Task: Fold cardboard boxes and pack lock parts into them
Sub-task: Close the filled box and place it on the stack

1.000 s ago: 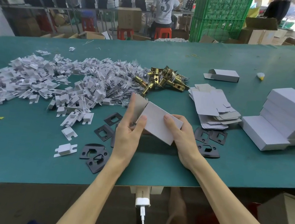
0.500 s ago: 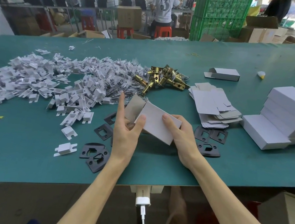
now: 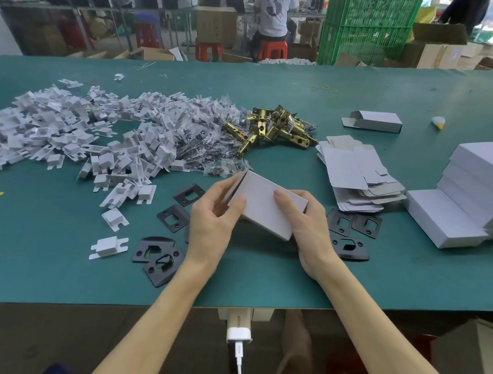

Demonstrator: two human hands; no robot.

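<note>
The end flap that had stood open a moment earlier was now folded in. The left hand (image 3: 209, 228) had curled its fingers and thumb round the left end of the box (image 3: 267, 210), pinching it closed. The right hand (image 3: 307, 233) gripped the other end, holding the box just above the table (image 3: 47, 256), among the black plates (image 3: 158, 258). Whether anything was packed inside, I couldn't tell.

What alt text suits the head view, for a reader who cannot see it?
A left hand and right hand hold a white box over a green table. White inserts, brass latches, black plates, flat blanks and finished boxes lie around.
</note>
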